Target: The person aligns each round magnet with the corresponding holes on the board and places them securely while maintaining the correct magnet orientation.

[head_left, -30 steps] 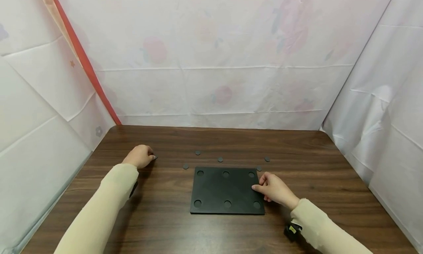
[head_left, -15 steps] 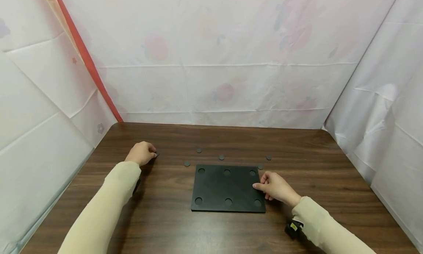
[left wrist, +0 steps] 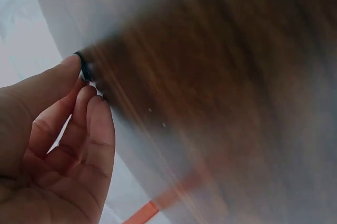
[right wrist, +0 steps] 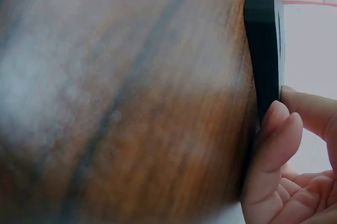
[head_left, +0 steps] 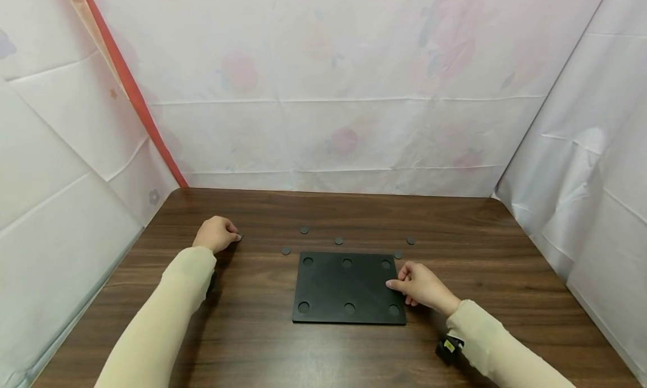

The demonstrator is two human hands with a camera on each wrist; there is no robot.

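On the left of the table, my left hand (head_left: 216,234) pinches a small dark disc (left wrist: 84,67) between thumb and fingers; only part of the disc shows past the fingertips. A flat black board (head_left: 349,287) with several round recesses lies in front of me. My right hand (head_left: 423,288) holds the board's right edge, thumb on top and fingers against the side, as the right wrist view shows. Behind the board lie loose discs: one disc (head_left: 286,251) near its far left corner, one disc (head_left: 339,241) behind its middle, and one disc (head_left: 398,255) near the far right corner.
Farther back on the brown wooden table (head_left: 242,343) are another disc (head_left: 304,230) on the left and another disc (head_left: 410,241) on the right. White patterned cloth (head_left: 323,96) hangs behind the table and along both sides.
The whole head view shifted slightly between the first two frames. My left hand stays at the disc with barely any movement, and my right hand keeps its hold on the board.
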